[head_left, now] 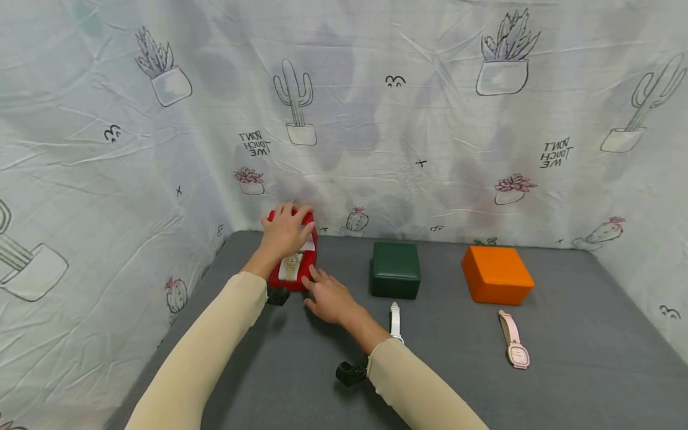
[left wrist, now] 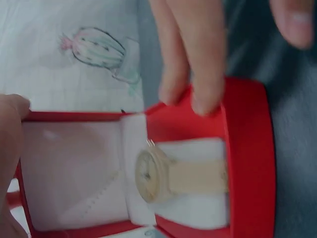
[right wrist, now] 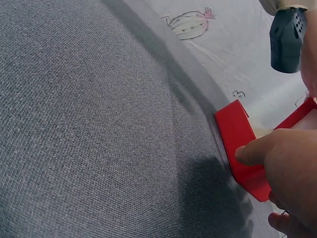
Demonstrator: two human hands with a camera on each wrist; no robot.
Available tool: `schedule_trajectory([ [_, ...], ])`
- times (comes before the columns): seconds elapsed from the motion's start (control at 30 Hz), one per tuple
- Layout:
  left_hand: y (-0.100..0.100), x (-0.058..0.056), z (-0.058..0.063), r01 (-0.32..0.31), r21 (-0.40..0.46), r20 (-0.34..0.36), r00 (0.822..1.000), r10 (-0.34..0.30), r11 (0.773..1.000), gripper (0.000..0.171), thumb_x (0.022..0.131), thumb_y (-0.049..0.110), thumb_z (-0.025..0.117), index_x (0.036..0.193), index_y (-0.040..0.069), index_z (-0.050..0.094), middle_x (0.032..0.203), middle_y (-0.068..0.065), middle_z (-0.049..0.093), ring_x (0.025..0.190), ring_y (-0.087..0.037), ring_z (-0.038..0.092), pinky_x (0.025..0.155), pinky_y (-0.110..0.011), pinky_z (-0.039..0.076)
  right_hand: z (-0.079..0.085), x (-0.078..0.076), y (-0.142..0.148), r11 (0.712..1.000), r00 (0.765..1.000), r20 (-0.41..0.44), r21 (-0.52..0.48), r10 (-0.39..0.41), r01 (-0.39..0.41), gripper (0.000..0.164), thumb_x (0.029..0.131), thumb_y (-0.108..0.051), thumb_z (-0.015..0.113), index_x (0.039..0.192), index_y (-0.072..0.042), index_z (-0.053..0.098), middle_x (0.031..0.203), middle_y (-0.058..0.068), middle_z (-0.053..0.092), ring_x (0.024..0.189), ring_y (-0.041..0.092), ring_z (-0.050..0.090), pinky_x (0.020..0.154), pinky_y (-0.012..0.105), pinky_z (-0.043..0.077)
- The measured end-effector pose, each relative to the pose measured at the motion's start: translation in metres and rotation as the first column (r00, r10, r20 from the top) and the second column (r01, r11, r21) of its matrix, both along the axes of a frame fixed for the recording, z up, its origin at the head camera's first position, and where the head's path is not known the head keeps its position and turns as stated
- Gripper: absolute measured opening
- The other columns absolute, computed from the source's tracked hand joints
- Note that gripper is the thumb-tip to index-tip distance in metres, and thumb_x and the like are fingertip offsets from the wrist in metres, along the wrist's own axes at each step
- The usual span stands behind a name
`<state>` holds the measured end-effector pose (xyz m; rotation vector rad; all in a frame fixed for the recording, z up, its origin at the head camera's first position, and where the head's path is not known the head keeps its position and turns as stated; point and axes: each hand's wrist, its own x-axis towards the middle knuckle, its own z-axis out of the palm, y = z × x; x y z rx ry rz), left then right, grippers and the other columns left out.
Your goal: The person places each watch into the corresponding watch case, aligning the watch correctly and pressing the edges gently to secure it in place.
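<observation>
A red watch box (head_left: 287,286) stands at the far left of the grey table with its lid raised, the white-lined inside (left wrist: 69,163) visible in the left wrist view. On its white cushion (left wrist: 193,213) sits a beige-strapped watch (left wrist: 152,173) with a round dial. My left hand (head_left: 285,234) holds the raised lid, its fingers curled over the upper edge. Fingers of my right hand (head_left: 331,297) touch the base of the box near its right side and front; in the right wrist view, a straight digit (right wrist: 255,151) meets the red wall. The far side of the box is hidden.
A closed green box (head_left: 396,269) stands in the middle, with a white watch (head_left: 395,319) before it, partly behind my right forearm. Farther right are a closed orange box (head_left: 497,275) and a pink watch (head_left: 514,340). A cactus-print cloth (head_left: 344,119) hangs behind the table.
</observation>
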<state>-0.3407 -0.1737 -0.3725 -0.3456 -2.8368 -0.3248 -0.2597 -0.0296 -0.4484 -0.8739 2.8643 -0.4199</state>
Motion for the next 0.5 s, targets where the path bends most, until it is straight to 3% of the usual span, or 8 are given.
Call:
schedule_trajectory([
  [0.2,0.004,0.003,0.005,-0.017,0.017,0.007,1.0,0.017,1.0,0.039,0.095,0.033,0.055,0.132,0.022,0.051,0.125,-0.016,0.048,0.124,-0.037,0.04,0.096,-0.075,0.027,-0.001,0.0,0.0,1.0,1.0,0.013,-0.023,0.004,-0.004,0.057,0.095,-0.031,0.06,0.147,-0.018,0.042,0.16,0.008,0.024,0.147,0.028,0.028,0.117,0.046,0.031],
  [0.5,-0.001,0.007,0.012,-0.06,-0.079,0.148,0.986,0.071,0.995,0.052,0.089,0.042,0.058,0.137,0.023,0.05,0.135,-0.015,0.045,0.128,-0.036,0.036,0.102,-0.071,0.025,0.0,0.0,0.0,1.0,1.0,0.002,-0.015,0.005,-0.005,0.057,0.096,-0.032,0.06,0.148,-0.019,0.042,0.16,0.007,0.025,0.146,0.027,0.029,0.116,0.045,0.032],
])
